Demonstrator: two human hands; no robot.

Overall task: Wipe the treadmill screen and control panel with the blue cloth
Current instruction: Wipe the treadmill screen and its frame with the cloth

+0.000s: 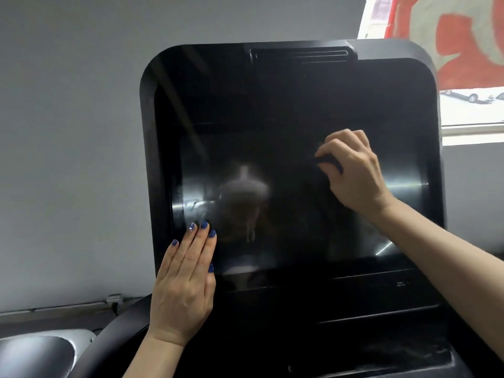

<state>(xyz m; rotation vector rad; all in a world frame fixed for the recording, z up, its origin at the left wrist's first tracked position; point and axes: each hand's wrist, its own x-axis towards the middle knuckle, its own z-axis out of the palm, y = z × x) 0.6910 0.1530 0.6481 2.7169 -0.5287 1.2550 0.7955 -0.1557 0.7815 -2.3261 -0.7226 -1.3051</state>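
Observation:
The treadmill's big black screen (286, 165) fills the middle of the view, glossy and streaked with smears and reflections. My right hand (354, 170) is against the screen's right half, fingers curled round a small dark wad, apparently the cloth (328, 160), mostly hidden under the fingers. My left hand (185, 279) lies flat with straight fingers on the screen's lower left corner and frame. Below the screen runs the dark control panel (368, 301), partly crossed by my right forearm.
A grey wall stands behind and to the left. A window (471, 110) with a red and white banner is at the upper right. A curved black handrail (114, 331) and a grey moulded part (41, 353) sit at the lower left.

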